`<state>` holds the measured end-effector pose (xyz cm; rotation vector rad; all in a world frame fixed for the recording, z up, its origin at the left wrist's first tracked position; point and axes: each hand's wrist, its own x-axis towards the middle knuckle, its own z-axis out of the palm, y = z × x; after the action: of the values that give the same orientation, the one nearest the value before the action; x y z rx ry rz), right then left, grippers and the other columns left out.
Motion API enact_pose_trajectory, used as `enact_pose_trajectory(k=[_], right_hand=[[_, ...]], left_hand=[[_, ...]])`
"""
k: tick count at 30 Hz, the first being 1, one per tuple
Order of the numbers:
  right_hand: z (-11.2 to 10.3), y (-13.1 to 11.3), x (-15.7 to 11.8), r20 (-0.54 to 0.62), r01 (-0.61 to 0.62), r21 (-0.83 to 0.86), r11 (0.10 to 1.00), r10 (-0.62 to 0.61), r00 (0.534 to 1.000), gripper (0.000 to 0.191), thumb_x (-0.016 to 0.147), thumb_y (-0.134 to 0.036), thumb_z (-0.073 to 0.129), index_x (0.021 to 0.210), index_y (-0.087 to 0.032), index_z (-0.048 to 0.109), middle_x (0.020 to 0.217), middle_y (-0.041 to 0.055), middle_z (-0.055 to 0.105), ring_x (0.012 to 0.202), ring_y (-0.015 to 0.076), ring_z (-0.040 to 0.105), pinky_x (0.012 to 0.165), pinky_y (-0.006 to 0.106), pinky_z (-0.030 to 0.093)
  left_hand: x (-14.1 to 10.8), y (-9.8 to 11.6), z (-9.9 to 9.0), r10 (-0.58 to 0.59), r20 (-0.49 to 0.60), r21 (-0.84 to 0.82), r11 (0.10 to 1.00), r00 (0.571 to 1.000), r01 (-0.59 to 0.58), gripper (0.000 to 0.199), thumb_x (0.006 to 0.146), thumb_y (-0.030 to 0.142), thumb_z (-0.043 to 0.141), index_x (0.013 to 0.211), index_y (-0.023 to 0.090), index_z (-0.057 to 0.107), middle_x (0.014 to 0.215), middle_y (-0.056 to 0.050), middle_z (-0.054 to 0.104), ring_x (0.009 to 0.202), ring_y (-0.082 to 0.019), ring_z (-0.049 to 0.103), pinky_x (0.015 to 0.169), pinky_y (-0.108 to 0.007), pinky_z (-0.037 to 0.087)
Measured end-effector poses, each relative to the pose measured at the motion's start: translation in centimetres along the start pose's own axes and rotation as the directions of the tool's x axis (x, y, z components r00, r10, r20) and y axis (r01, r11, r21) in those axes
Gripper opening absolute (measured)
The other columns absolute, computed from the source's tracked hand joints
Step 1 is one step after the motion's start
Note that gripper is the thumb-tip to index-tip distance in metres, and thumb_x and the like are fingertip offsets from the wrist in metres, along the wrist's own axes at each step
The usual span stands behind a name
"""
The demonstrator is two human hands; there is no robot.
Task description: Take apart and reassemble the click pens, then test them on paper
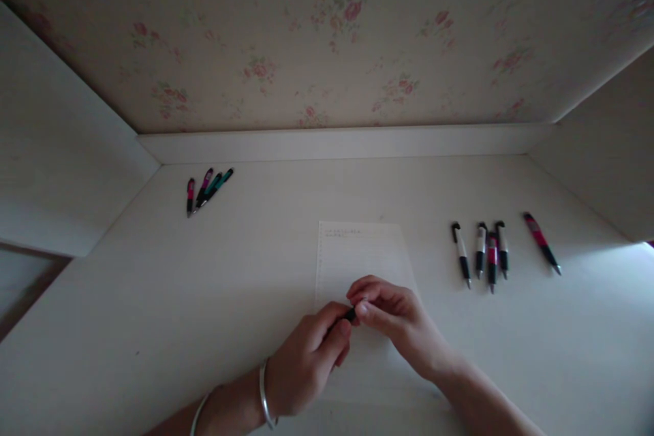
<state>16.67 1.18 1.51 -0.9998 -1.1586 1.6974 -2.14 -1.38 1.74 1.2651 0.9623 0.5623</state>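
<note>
My left hand [311, 357], with silver bangles at the wrist, is closed around a small black pen part [350, 315] whose dark end shows between my hands. My right hand [391, 320] pinches the far end of it between thumb and fingers. Most of the object is hidden by my fingers, so its full shape is unclear. Beneath both hands lies a lined sheet of paper [357, 252] with a little handwriting along its top edge.
Several pens with pink, purple and teal barrels [204, 191] lie at the back left of the white table [204, 286]. On the right are several white and pink pens [481, 250] and a separate pink-black pen [542, 243]. White panels and a floral wall enclose the table.
</note>
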Motion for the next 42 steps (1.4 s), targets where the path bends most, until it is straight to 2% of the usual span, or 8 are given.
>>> enact_pose_trajectory(k=[7, 10, 13, 18, 23, 27, 35, 42], right_hand=[[0.3, -0.5, -0.5, 0.045, -0.035, -0.001, 0.999, 0.035, 0.998, 0.029, 0.088, -0.045, 0.072, 0.112, -0.028, 0.075, 0.103, 0.0061, 0.068, 0.092, 0.0193, 0.063, 0.078, 0.031, 0.053], [0.1, -0.5, -0.5, 0.035, -0.013, -0.04, 0.999, 0.015, 0.999, 0.023, 0.088, -0.047, 0.071, 0.092, -0.027, 0.082, 0.118, 0.0092, 0.067, 0.111, 0.0249, 0.061, 0.088, 0.036, 0.053], [-0.2, -0.2, -0.3, -0.008, 0.03, -0.067, 0.997, -0.03, 1.0, 0.014, 0.079, -0.04, 0.082, 0.076, -0.026, 0.081, 0.104, 0.0063, 0.07, 0.097, 0.0212, 0.065, 0.085, 0.033, 0.053], [-0.1, -0.1, -0.5, 0.086, 0.005, -0.04, 0.999, -0.002, 0.996, 0.032, 0.092, -0.047, 0.067, 0.119, -0.031, 0.075, 0.129, 0.0089, 0.065, 0.105, 0.0228, 0.064, 0.087, 0.036, 0.053], [-0.3, -0.4, -0.4, 0.005, 0.005, -0.079, 0.997, -0.005, 1.0, 0.02, 0.083, -0.045, 0.078, 0.079, -0.026, 0.083, 0.106, 0.0089, 0.074, 0.098, 0.0234, 0.068, 0.083, 0.034, 0.055], [-0.4, -0.5, -0.4, 0.06, 0.014, -0.094, 0.995, -0.009, 0.998, 0.031, 0.087, -0.049, 0.072, 0.111, -0.031, 0.078, 0.113, 0.0091, 0.073, 0.1, 0.0235, 0.068, 0.085, 0.036, 0.056], [0.2, -0.2, -0.2, -0.02, 0.038, -0.096, 0.995, -0.04, 0.999, 0.019, 0.086, -0.039, 0.075, 0.076, -0.024, 0.081, 0.08, 0.0058, 0.075, 0.072, 0.0184, 0.067, 0.067, 0.029, 0.054], [-0.8, 0.4, 0.0, -0.218, 0.044, -0.092, 0.995, -0.064, 0.974, 0.02, 0.086, -0.044, 0.075, 0.084, -0.026, 0.082, 0.096, 0.0078, 0.075, 0.089, 0.0221, 0.066, 0.078, 0.032, 0.052]], left_hand=[[0.0, 0.1, -0.1, 0.004, -0.004, -0.01, 1.0, 1.0, -0.004, 0.04, 0.104, 0.053, 0.038, 0.101, 0.017, 0.055, 0.064, 0.006, 0.045, 0.055, -0.011, 0.037, 0.056, -0.026, 0.03], [-0.1, 0.1, -0.1, 0.011, 0.0, 0.005, 1.0, 1.0, -0.011, 0.044, 0.103, 0.054, 0.037, 0.11, 0.015, 0.056, 0.066, 0.005, 0.046, 0.056, -0.011, 0.038, 0.056, -0.027, 0.031], [-0.1, 0.0, 0.0, 0.029, 0.022, 0.035, 0.999, 0.999, -0.03, 0.045, 0.103, 0.055, 0.036, 0.107, 0.015, 0.056, 0.066, 0.005, 0.045, 0.057, -0.012, 0.038, 0.057, -0.027, 0.031], [-0.2, -0.2, 0.1, 0.023, -0.003, 0.018, 1.0, 1.0, -0.023, 0.041, 0.104, 0.054, 0.036, 0.101, 0.017, 0.054, 0.066, 0.005, 0.045, 0.058, -0.011, 0.039, 0.06, -0.027, 0.032], [-0.3, 0.1, 0.2, 0.017, 0.015, 0.055, 0.998, 1.0, -0.018, 0.043, 0.104, 0.055, 0.034, 0.101, 0.017, 0.054, 0.066, 0.004, 0.046, 0.059, -0.012, 0.04, 0.061, -0.028, 0.033], [-0.3, 0.2, 0.2, -0.004, -0.014, 0.05, 0.999, 1.0, 0.004, 0.046, 0.103, 0.057, 0.031, 0.098, 0.018, 0.053, 0.065, 0.003, 0.047, 0.058, -0.013, 0.04, 0.061, -0.028, 0.033], [-0.4, -0.3, 0.3, 0.013, -0.015, 0.074, 0.997, 1.0, -0.012, 0.052, 0.102, 0.062, 0.029, 0.101, 0.018, 0.056, 0.069, 0.001, 0.049, 0.06, -0.014, 0.042, 0.059, -0.028, 0.035], [0.1, -0.6, 0.2, -0.029, -0.026, -0.107, 0.994, 0.999, 0.026, 0.054, 0.099, 0.064, 0.035, 0.092, 0.016, 0.058, 0.066, 0.003, 0.045, 0.054, -0.011, 0.038, 0.052, -0.025, 0.031]])
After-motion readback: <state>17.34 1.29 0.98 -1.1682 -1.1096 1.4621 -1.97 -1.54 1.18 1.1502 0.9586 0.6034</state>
